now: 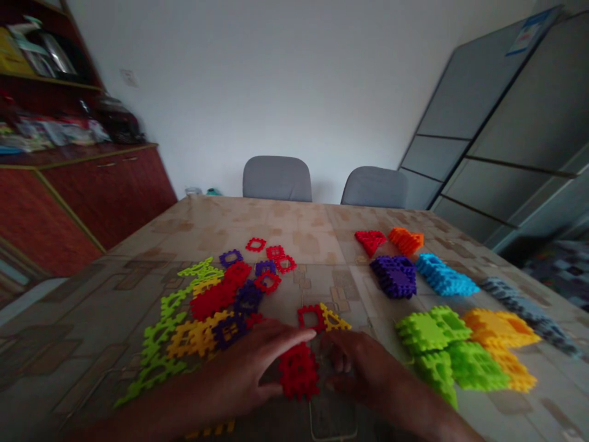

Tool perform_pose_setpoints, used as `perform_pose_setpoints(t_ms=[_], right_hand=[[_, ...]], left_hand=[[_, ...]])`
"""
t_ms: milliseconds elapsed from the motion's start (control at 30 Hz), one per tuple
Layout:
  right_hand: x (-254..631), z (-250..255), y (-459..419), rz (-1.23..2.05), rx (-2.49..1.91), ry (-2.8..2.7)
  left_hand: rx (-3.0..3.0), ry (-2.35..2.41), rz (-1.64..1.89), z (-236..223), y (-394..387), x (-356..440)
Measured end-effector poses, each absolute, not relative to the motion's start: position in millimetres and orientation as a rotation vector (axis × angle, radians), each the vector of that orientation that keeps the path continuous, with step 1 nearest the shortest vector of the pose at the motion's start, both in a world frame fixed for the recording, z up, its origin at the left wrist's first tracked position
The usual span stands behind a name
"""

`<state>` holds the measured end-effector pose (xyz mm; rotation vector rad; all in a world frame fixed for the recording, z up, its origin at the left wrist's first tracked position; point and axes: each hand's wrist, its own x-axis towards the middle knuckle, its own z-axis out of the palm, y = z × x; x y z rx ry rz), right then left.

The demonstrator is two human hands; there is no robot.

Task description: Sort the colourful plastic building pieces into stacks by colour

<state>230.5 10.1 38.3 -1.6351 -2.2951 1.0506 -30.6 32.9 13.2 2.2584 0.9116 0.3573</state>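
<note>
A small stack of red square interlocking tiles (299, 371) lies on the table between my two hands. My left hand (253, 365) is at its left side, fingers stretched over its far edge and thumb apart near its left side. To the right is my right hand (361, 365), its fingers loosely bent and apart, with a gap to the stack; nothing shows in it. Just beyond the fingertips lie a red square frame tile (300, 319) and a yellow triangle tile (335, 320), side by side. A purple window tile (229, 331) lies beyond my left wrist.
Left of my hands spreads a loose pile of tiles, with red tiles (216, 298) and green triangles (159, 334). On the right stand sorted stacks: purple (394, 277), blue (444, 275), green (426, 331), orange-yellow (499, 328) and grey (529, 313). Two chairs (277, 178) stand behind the table.
</note>
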Motion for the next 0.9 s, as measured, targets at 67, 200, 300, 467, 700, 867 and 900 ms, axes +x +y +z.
perform_pose_setpoints(t_ms=[67, 200, 300, 467, 700, 867, 900], right_hand=[[232, 38, 15, 1.0, -1.679, -2.318], [230, 37, 16, 0.954, -1.656, -2.345], [230, 36, 11, 0.906, -1.673, -2.35], [224, 34, 2, 0.918, -1.541, -2.362], [210, 21, -1, 0.8, -1.496, -2.517], [209, 18, 1, 0.813, -1.542, -2.512], [210, 17, 1, 0.805, -1.529, -2.514]], left_hand=[[2.297, 0.874, 0.311, 11, 29, -25], [2.36, 0.824, 0.265, 13, 27, -24], [2.411, 0.827, 0.249, 19, 29, -27], [2.522, 0.879, 0.365, 26, 49, -53], [2.528, 0.989, 0.245, 19, 80, -91], [2.564, 0.95, 0.267, 21, 76, -79], [2.559, 0.957, 0.257, 22, 75, -77]])
